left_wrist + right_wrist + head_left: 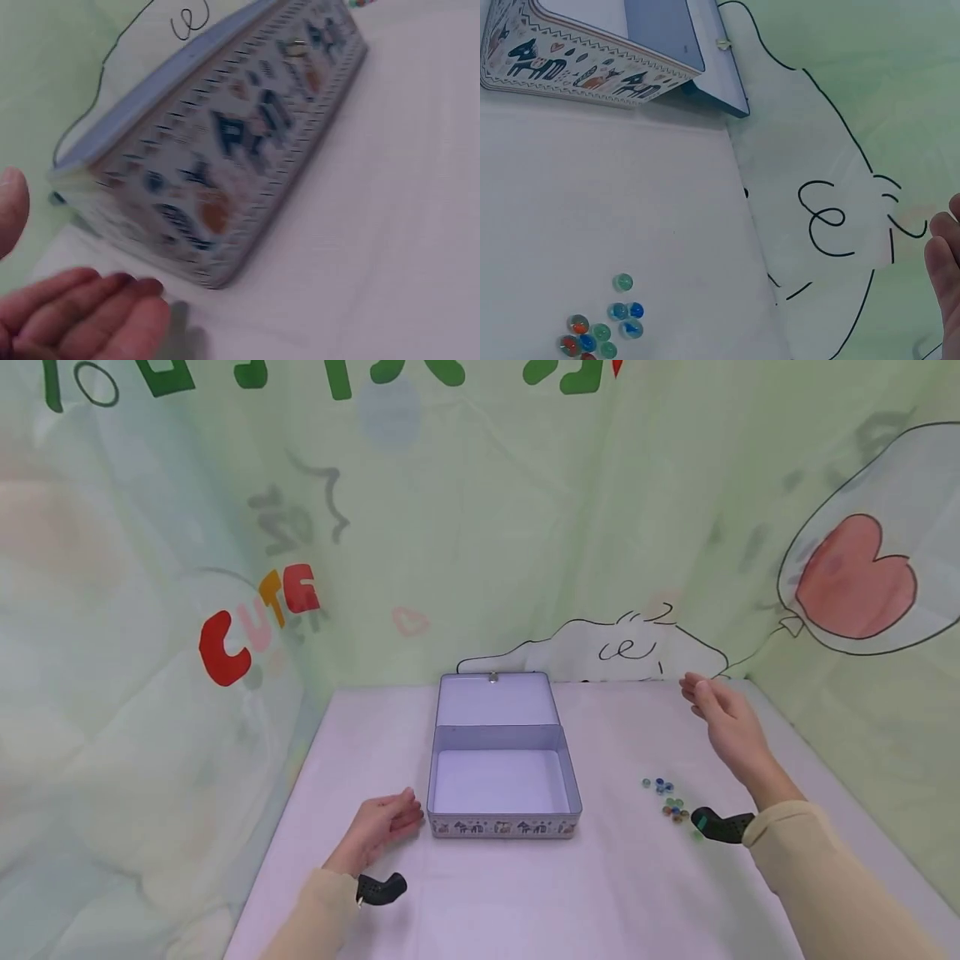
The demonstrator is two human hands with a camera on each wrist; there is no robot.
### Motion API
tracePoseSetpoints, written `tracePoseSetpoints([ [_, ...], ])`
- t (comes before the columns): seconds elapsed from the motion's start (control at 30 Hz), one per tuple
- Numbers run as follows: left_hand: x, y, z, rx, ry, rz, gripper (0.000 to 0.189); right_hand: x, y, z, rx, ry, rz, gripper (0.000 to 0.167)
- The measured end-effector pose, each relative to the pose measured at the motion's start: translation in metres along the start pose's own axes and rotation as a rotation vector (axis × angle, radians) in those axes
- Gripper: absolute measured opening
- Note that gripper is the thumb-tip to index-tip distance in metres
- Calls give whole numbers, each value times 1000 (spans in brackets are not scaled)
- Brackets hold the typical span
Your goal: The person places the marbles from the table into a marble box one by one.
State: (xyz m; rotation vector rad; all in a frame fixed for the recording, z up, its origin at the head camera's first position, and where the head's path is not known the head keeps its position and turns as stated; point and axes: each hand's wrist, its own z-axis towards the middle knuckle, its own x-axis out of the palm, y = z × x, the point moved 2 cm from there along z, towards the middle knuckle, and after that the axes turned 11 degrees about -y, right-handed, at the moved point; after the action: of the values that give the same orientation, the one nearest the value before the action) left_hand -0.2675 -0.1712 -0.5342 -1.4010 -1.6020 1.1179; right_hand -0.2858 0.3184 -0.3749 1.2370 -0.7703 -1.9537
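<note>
A shallow rectangular tin box [502, 825] with printed animal patterns stands on the table, its hinged lid [495, 700] tilted back and its inside bare. Just left of the box's front corner is my left hand [384, 825], fingers relaxed and holding nothing; in the left wrist view its fingertips lie beside the patterned wall [225, 150]. Over the far right of the table my right hand [726, 720] is raised, fingers extended and nothing in it. Several glass marbles [670, 802] in green, blue and reddish colours lie loose on the tabletop below it, to the right of the box.
A pale cloth [495, 902] covers the table. Printed fabric curtains [480, 543] hang behind it and along both sides. Each wrist wears a black camera mount, such as the one on the right wrist [722, 825].
</note>
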Motion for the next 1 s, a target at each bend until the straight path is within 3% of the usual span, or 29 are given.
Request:
tracePoseSetpoints([
  [0.1,2,21,-5,-91,9,-48,54,-5,-6,-4,22,-19,-4,62],
  [0.17,3,27,-5,-110,25,-53,55,-8,-9,-6,36,-31,-12,62],
  [0.43,2,24,13,-170,87,-4,54,-16,-23,-16,94,-18,-28,66],
  [0.73,-5,17,23,-235,252,-17,37,-29,-37,-28,127,-14,-53,65],
  [1.0,-4,18,20,-262,266,-7,33,-33,-45,-35,170,-4,-62,67],
])
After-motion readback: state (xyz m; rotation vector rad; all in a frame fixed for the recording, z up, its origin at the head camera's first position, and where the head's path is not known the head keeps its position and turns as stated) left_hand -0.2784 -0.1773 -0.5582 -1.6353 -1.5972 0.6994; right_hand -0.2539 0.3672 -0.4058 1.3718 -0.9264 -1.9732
